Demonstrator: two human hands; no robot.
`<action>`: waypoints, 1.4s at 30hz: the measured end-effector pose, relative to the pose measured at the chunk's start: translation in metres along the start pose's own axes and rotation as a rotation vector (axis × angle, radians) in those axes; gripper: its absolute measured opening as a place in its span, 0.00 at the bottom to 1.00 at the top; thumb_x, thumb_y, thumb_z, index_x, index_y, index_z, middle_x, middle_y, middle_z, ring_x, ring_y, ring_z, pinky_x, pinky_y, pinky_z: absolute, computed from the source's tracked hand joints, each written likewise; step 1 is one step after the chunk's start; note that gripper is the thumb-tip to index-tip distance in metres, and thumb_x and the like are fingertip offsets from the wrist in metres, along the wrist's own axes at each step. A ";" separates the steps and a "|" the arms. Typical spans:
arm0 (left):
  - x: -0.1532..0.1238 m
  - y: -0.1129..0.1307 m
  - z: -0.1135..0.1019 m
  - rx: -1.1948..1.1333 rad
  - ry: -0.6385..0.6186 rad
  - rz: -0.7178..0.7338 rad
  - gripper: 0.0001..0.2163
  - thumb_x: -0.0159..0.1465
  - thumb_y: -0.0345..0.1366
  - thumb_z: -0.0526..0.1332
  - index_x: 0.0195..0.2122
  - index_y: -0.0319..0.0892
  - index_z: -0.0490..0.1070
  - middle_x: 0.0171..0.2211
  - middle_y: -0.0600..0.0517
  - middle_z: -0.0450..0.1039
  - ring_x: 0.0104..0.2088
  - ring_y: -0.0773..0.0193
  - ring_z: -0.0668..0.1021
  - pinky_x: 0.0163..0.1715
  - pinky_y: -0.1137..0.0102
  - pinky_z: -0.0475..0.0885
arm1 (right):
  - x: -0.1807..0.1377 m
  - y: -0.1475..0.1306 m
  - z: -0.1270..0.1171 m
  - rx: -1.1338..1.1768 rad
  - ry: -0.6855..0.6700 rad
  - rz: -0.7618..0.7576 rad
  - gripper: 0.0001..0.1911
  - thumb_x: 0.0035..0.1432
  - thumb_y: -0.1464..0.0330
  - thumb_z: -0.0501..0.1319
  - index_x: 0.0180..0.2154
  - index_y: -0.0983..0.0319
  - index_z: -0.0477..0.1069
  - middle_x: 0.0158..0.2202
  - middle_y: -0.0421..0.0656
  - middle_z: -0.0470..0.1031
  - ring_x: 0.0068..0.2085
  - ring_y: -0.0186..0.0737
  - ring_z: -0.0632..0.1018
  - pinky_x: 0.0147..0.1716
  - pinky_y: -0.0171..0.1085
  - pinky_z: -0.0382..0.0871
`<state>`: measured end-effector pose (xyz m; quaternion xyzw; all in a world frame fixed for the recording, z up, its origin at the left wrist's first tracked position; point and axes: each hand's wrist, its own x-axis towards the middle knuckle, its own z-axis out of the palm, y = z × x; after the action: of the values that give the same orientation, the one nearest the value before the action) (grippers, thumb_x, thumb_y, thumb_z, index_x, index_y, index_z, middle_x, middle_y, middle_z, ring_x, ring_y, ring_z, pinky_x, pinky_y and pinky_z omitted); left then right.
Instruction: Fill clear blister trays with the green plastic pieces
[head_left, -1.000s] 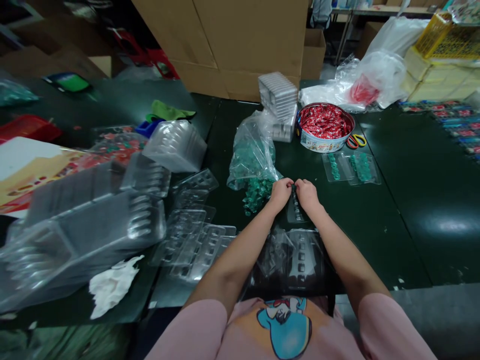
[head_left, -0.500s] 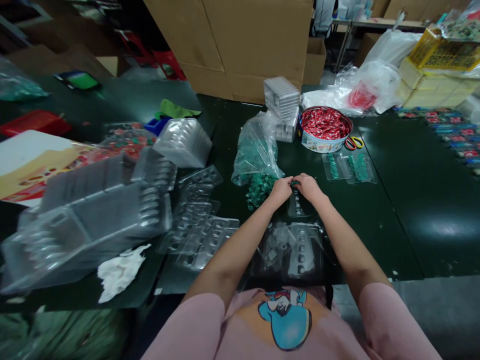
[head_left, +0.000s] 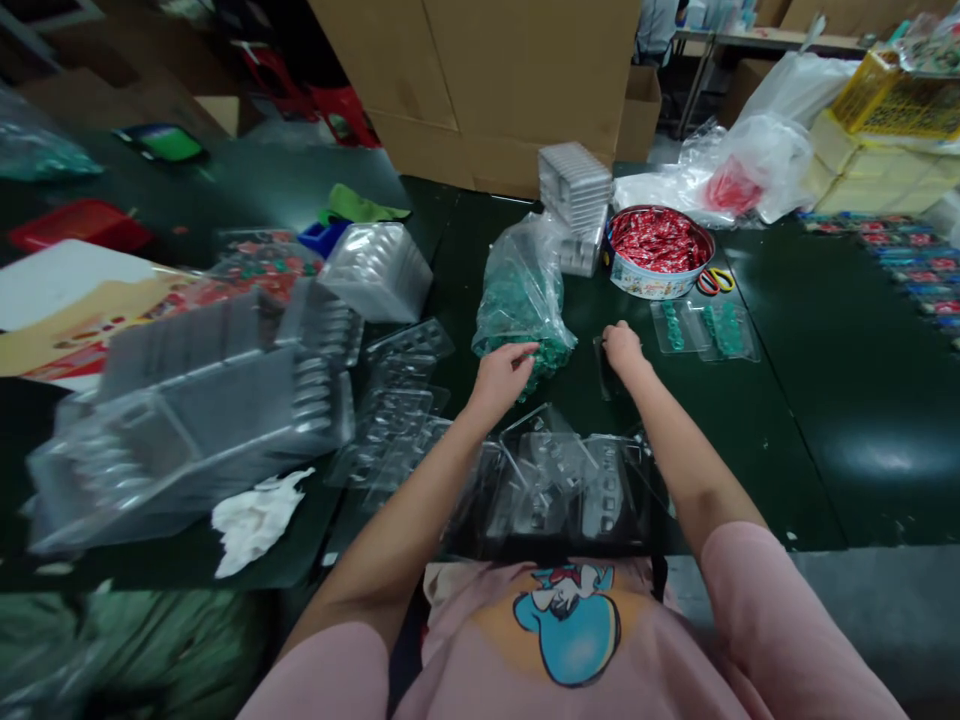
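Observation:
My left hand (head_left: pixel 501 376) reaches into a heap of small green wrapped pieces (head_left: pixel 550 352) that spill from a clear plastic bag (head_left: pixel 520 292). Its fingers are curled and pinch into the heap. My right hand (head_left: pixel 622 348) rests a little to the right, fingers closed on the top edge of a narrow clear blister tray (head_left: pixel 604 372) lying on the dark green table (head_left: pixel 757 440). The two hands are about a hand's width apart. Several empty clear trays (head_left: pixel 564 482) lie heaped between my forearms at the table's near edge.
Two clear trays filled with green pieces (head_left: pixel 706 330) lie right of my right hand. Behind stand a round tin of red sweets (head_left: pixel 657 252), scissors (head_left: pixel 713 281) and a stack of trays (head_left: pixel 574 192). Large tray stacks (head_left: pixel 202 400) and a white tissue (head_left: pixel 255 518) sit left; cardboard boxes (head_left: pixel 525 80) stand behind.
My hands were pinched together over the narrow tray. They have parted: the left moved left to the green heap, the right stayed on the tray. The camera shifted slightly.

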<state>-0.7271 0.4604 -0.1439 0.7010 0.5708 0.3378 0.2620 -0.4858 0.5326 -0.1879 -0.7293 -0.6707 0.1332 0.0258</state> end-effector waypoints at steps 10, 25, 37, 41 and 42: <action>-0.013 -0.022 -0.002 0.315 -0.185 -0.042 0.10 0.60 0.32 0.60 0.39 0.44 0.81 0.41 0.48 0.81 0.41 0.57 0.80 0.47 0.66 0.71 | -0.051 -0.023 0.008 0.159 0.188 -0.408 0.07 0.62 0.70 0.58 0.41 0.61 0.74 0.40 0.46 0.73 0.41 0.41 0.73 0.42 0.37 0.66; -0.008 -0.026 0.006 -0.111 -0.029 -0.131 0.08 0.56 0.33 0.63 0.35 0.43 0.81 0.34 0.49 0.81 0.36 0.57 0.80 0.44 0.64 0.73 | -0.050 -0.055 0.031 0.738 0.020 -0.314 0.06 0.55 0.69 0.59 0.35 0.62 0.74 0.30 0.40 0.76 0.34 0.36 0.76 0.38 0.35 0.67; 0.000 0.010 0.039 -0.803 -0.076 -0.305 0.13 0.45 0.38 0.72 0.29 0.37 0.78 0.28 0.50 0.78 0.31 0.64 0.77 0.39 0.67 0.70 | -0.072 -0.039 0.018 1.383 -0.008 -0.191 0.12 0.45 0.61 0.67 0.30 0.62 0.73 0.24 0.37 0.74 0.29 0.33 0.74 0.33 0.34 0.66; 0.003 0.016 0.045 -0.816 -0.085 -0.280 0.13 0.45 0.39 0.72 0.29 0.38 0.77 0.28 0.51 0.78 0.31 0.64 0.77 0.40 0.66 0.71 | -0.075 -0.035 0.017 1.382 0.005 -0.166 0.13 0.47 0.62 0.64 0.35 0.62 0.76 0.27 0.38 0.76 0.30 0.34 0.75 0.32 0.34 0.66; 0.004 0.017 0.047 -0.821 -0.088 -0.272 0.13 0.45 0.39 0.72 0.29 0.38 0.76 0.28 0.51 0.78 0.31 0.64 0.77 0.40 0.66 0.71 | -0.076 -0.034 0.017 1.382 0.005 -0.165 0.13 0.48 0.62 0.64 0.36 0.62 0.76 0.28 0.39 0.76 0.31 0.34 0.75 0.31 0.34 0.66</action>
<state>-0.6799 0.4612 -0.1599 0.4707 0.4645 0.4690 0.5853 -0.5278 0.4591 -0.1852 -0.4925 -0.4854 0.5254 0.4958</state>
